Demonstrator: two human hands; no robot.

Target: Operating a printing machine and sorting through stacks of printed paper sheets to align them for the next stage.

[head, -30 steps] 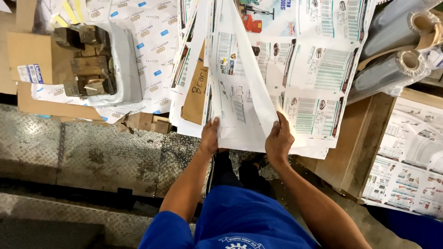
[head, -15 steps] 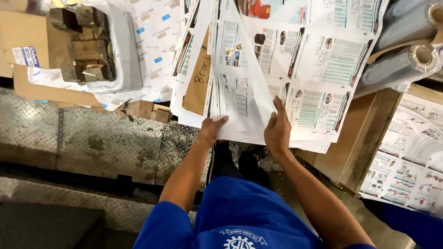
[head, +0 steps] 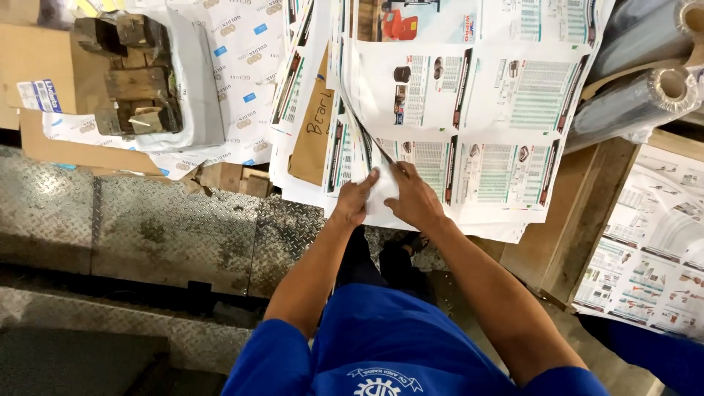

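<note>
since a second ago our hands have drawn together, left hand [head: 355,202] and right hand [head: 413,199] both pinching the near edge of a sheet [head: 381,192] on the printed stack [head: 506,176], apparently mid-fold; next we'd need aligned corners.

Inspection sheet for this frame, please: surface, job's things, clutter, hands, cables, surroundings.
Surface: wooden bench, mostly under printed sheets.
Job's things: white sheet pinched at the stack's near edge.
Clutter: brown card between stacks; wood blocks in a grey tray; film rolls at right.
Hands: left hand and right hand both grip the sheet.
Cables: nothing seen.
Surroundings: tread-plate floor.
</note>
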